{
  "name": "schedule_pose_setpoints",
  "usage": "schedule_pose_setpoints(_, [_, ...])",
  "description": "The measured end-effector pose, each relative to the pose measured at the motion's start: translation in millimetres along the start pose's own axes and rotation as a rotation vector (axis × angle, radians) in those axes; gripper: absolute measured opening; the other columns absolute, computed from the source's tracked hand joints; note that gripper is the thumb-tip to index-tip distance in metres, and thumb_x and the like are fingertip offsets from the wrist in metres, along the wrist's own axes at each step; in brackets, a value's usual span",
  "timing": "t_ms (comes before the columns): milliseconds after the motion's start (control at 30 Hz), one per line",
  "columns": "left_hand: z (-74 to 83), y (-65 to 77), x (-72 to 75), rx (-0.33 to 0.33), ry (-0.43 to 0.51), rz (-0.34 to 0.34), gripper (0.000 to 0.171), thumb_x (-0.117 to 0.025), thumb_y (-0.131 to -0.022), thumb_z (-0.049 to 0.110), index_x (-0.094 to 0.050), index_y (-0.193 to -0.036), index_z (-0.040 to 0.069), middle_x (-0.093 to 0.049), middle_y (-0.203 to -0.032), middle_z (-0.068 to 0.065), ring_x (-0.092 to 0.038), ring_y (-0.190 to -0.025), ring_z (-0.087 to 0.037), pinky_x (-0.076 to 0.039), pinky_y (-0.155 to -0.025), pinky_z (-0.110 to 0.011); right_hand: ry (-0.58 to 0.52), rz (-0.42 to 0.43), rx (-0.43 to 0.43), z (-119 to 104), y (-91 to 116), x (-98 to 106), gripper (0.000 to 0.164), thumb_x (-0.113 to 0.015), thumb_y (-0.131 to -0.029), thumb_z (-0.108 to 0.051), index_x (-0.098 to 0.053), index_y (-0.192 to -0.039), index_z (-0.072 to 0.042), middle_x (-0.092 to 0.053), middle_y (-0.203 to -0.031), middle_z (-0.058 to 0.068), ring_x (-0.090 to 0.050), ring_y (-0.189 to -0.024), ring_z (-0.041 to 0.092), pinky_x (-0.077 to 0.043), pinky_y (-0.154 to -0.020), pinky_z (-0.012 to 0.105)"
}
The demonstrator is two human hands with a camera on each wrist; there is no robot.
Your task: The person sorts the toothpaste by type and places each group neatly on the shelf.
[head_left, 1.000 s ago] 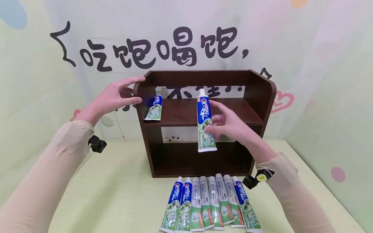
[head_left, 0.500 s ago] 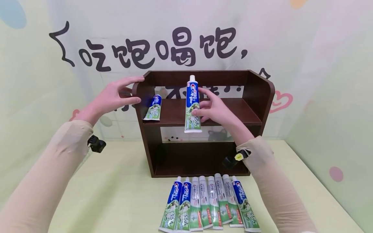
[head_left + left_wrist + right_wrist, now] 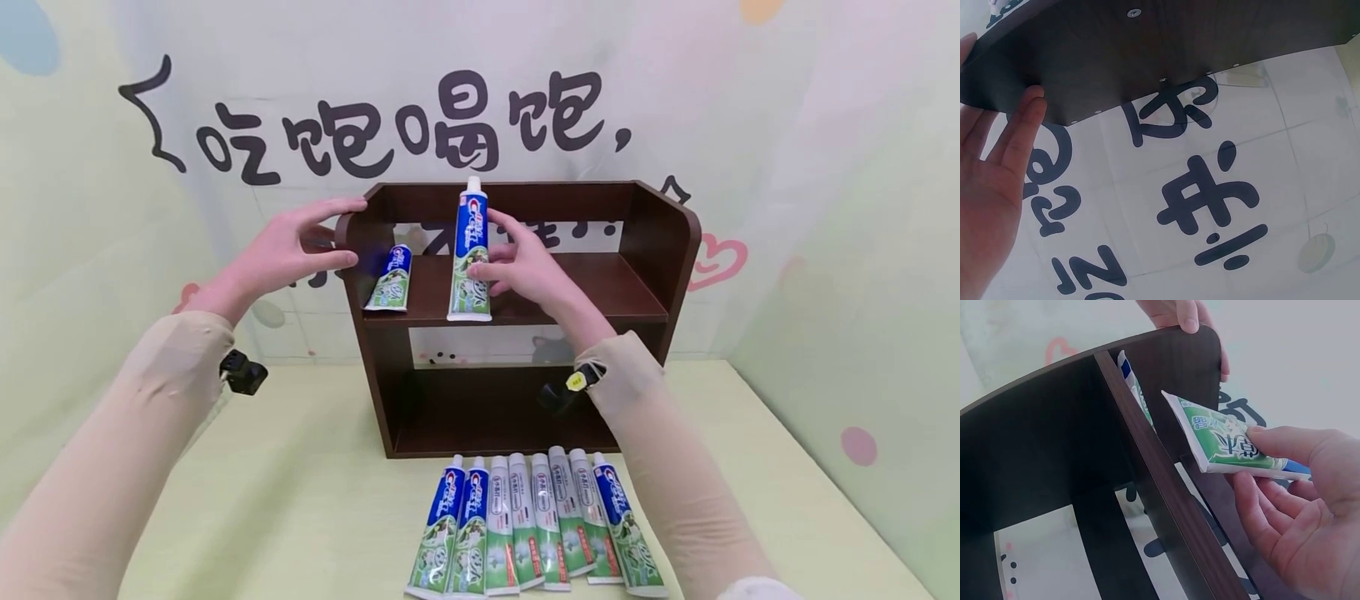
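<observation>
My right hand (image 3: 517, 258) pinches a blue-and-green toothpaste tube (image 3: 470, 267), thumb on its printed front and fingers behind. The tube stands cap up in front of the upper level of a dark brown wooden shelf (image 3: 600, 287). In the right wrist view its flat crimped end points towards the shelf board (image 3: 1166, 481). A matching toothpaste tube (image 3: 391, 279) leans at the left end of that level. My left hand (image 3: 292, 246) grips the shelf's upper left corner, thumb at the front edge and index finger on top; its other fingers lie against the outer side panel (image 3: 1104, 62).
On the table (image 3: 300, 500) in front of the shelf lies a row of several toothpaste tubes. Silver-and-green tubes (image 3: 543, 517) are in the middle, blue-and-green tubes (image 3: 630, 533) at both ends. A printed wall sheet (image 3: 300, 67) hangs behind.
My right hand has carried the toothpaste tube left and up, from mid-shelf closer to the tube at the left end. The left hand keeps its hold on the shelf corner.
</observation>
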State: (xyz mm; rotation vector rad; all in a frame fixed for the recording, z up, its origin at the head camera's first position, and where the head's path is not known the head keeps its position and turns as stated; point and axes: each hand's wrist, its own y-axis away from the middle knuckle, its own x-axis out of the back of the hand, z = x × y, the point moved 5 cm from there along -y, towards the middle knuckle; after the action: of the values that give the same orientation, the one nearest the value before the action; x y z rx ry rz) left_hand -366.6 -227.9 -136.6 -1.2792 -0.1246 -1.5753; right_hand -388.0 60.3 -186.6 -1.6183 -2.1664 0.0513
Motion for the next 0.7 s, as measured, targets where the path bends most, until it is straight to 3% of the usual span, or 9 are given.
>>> schedule_pose_setpoints(300, [-1.0, 0.8, 0.8, 0.027, -0.012, -0.009, 0.067, -0.076, -0.087, 0.019, -0.047, -0.148, 0.027, -0.043, -0.156, 0.003, -0.059, -0.095, 0.012, -0.046, -0.082, -0.004, -0.027, -0.005, 0.012, -2, -12, -9, 0.084, -0.075, -0.087, -0.012, -0.028, -0.155, -0.029, -0.068, -0.123, 0.014, -0.069, -0.104, 0.025, -0.06, -0.072, 0.031])
schedule_pose_setpoints(700, [2.3, 1.3, 1.5, 0.024, -0.005, -0.009, 0.066, -0.075, -0.088, 0.018, -0.047, -0.147, 0.024, -0.043, -0.156, 0.002, -0.06, -0.095, 0.012, -0.046, -0.082, -0.004, -0.022, -0.001, 0.005, -5, -26, -9, 0.083, -0.075, -0.088, -0.015, -0.028, -0.155, -0.03, -0.067, -0.126, 0.013, -0.067, -0.107, 0.024, -0.059, -0.075, 0.029])
